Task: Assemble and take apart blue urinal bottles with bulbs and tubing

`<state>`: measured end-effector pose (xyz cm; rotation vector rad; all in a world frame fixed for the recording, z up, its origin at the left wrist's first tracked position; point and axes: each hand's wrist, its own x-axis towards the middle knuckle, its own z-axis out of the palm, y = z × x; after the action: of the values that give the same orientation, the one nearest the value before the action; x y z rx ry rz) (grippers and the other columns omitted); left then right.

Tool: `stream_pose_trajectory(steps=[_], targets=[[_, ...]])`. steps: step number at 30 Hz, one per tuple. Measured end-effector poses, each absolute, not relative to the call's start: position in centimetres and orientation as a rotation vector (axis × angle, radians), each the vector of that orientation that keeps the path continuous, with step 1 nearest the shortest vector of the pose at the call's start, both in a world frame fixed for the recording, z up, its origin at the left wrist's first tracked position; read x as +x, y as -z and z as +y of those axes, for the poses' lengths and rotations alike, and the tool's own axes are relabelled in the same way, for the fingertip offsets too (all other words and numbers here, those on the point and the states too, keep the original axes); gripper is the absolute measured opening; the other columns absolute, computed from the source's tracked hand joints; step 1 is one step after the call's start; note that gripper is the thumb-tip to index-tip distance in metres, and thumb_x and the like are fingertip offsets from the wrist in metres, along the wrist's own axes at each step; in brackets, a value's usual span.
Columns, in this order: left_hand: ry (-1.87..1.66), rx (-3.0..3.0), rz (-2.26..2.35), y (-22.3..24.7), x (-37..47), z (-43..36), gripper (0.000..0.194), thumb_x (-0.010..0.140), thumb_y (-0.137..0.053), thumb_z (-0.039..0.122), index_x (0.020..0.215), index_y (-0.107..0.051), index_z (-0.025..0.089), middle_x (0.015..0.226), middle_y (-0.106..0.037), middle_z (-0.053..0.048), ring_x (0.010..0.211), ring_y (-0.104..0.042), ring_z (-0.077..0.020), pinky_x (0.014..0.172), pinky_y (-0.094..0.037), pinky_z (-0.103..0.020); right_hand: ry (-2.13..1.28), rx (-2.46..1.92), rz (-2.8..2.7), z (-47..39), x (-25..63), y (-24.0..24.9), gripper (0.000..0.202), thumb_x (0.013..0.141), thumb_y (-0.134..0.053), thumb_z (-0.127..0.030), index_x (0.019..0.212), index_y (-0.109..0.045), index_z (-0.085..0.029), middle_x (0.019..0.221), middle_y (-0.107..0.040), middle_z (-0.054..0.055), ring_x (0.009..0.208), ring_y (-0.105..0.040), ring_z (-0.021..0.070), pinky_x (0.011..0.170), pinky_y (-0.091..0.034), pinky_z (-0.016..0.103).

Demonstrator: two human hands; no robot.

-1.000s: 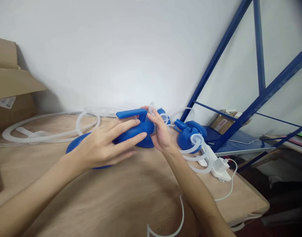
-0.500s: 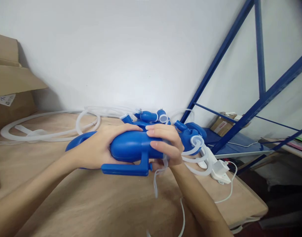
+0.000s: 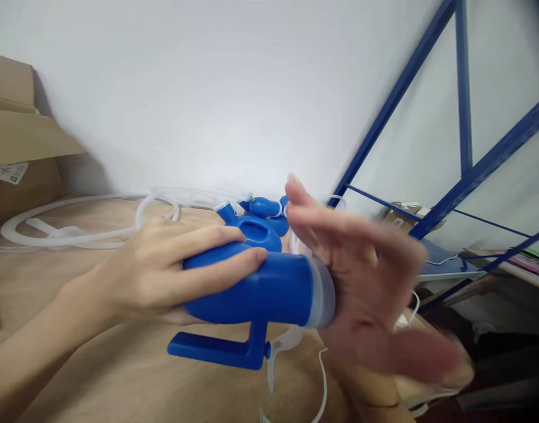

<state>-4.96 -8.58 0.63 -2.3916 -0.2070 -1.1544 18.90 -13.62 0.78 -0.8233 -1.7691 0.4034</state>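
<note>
My left hand [image 3: 164, 270] is wrapped round a blue plastic bottle [image 3: 269, 288] that lies sideways above the table, its L-shaped handle pointing down and left. A translucent white cap [image 3: 322, 292] covers the bottle's right end. Against that cap rests the palm of my right hand [image 3: 366, 276], with its fingers spread and blurred by motion. A thin clear strap [image 3: 272, 367] hangs below the cap. Behind the held bottle, other blue bottles [image 3: 265, 207] lie by the wall.
Clear tubing [image 3: 44, 236] is coiled at the back left, near a cardboard box [image 3: 27, 138]. A blue metal rack [image 3: 397, 82] stands on the right. A white cable [image 3: 324, 382] crosses the brown table surface [image 3: 199, 382].
The held bottle has come lower and nearer, showing its capped end. My right hand has opened from its grip on the bottle and turned its palm against the cap.
</note>
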Motion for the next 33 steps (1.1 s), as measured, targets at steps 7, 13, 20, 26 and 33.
stream_pose_trajectory(steps=[7,13,20,26,33], targets=[[1.174,-2.341,-0.286,1.3,-4.0,-9.2,0.055,0.101,-0.054,0.024,0.149,-0.056,0.050,0.128,-0.074,-0.002,0.088,-0.075,-0.0193,0.072,-0.063,-0.030,-0.619,-0.620,-1.807,-14.5,18.9,-3.8,0.048,0.099,-0.049,-0.067,0.131,-0.064,-0.035,0.152,-0.062,0.000,0.163,-0.030,0.0339,0.133,-0.028,0.059],[1.070,-2.300,-0.277,1.1,-3.8,-9.8,0.059,0.096,-0.050,0.027,0.150,-0.055,0.048,0.120,-0.074,-0.003,0.084,-0.072,-0.0221,0.063,-0.061,-0.032,-0.684,-0.614,-1.901,-14.3,19.5,-3.9,0.061,0.095,-0.050,-0.076,0.137,-0.064,-0.034,0.148,-0.065,0.003,0.154,-0.044,0.0376,0.129,-0.036,0.060],[1.166,-2.355,-0.338,0.2,-2.7,-11.8,0.052,0.093,-0.061,0.036,0.143,-0.060,0.049,0.123,-0.073,-0.003,0.069,-0.065,-0.0190,0.058,-0.058,-0.033,-0.678,-0.629,-1.864,-16.0,19.5,-4.9,0.042,0.098,-0.057,-0.062,0.134,-0.065,-0.043,0.147,-0.066,-0.006,0.152,-0.049,0.0319,0.130,-0.040,0.053],[1.131,-2.358,-0.420,-1.1,-2.5,-12.8,0.042,0.099,-0.054,0.049,0.136,-0.066,0.035,0.099,-0.076,-0.003,0.064,-0.065,-0.0191,0.059,-0.057,-0.032,-0.733,-0.667,-1.781,-14.6,19.0,-4.3,0.056,0.097,-0.044,-0.070,0.128,-0.067,-0.030,0.150,-0.063,0.004,0.152,-0.047,0.0359,0.123,-0.046,0.054],[1.214,-2.844,-0.861,-1.1,-1.5,-9.6,0.053,0.084,-0.075,0.054,0.131,-0.070,0.029,0.112,-0.078,-0.006,0.095,-0.075,-0.0287,0.084,-0.061,-0.040,-0.654,-0.601,-1.553,-10.0,19.1,-2.7,0.061,0.099,-0.033,-0.077,0.132,-0.062,-0.034,0.149,-0.062,0.005,0.152,-0.047,0.0319,0.121,-0.041,0.060]])
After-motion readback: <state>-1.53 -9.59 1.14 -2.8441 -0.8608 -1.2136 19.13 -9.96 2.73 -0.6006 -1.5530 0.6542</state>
